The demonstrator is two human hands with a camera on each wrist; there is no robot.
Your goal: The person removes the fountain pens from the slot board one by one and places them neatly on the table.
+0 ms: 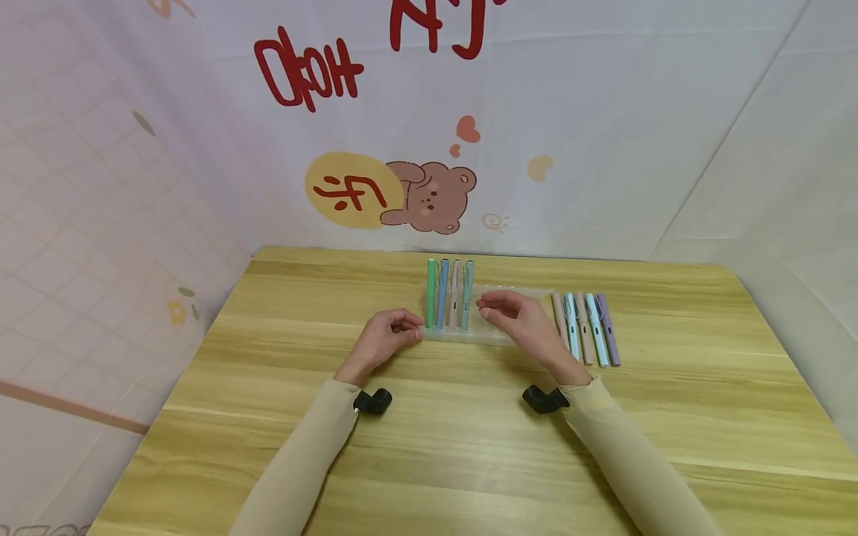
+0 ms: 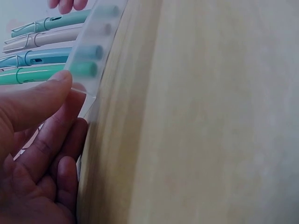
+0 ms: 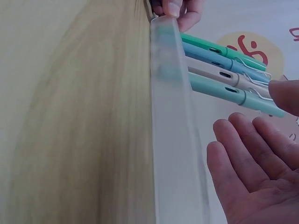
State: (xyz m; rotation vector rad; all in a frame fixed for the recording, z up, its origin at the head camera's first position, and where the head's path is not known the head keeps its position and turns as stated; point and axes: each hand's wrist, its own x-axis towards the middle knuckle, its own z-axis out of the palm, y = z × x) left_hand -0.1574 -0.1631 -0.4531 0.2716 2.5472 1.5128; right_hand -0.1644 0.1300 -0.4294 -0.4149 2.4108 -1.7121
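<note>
Four upright pens (image 1: pixel 455 295) stand in a frosted rack (image 3: pixel 173 140); five loose pens (image 1: pixel 585 327) lie to its right on the surface (image 1: pixel 442 447). The left hand (image 1: pixel 383 340) pinches the rack's end; the right hand (image 1: pixel 526 321) hovers empty, fingers (image 3: pixel 236 149) loosely wide. Keeping the rack steady and lifting clear of the pens should avoid toppling them

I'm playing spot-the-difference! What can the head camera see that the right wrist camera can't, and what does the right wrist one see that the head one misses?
Only the head view shows five pens lying on the table, both beige sleeves and the printed hearts.

Only the right wrist view shows the open palm side of the right hand.

Both show four pens standing in the see-through holder, the left hand at its end, and the yellow circle behind.
</note>
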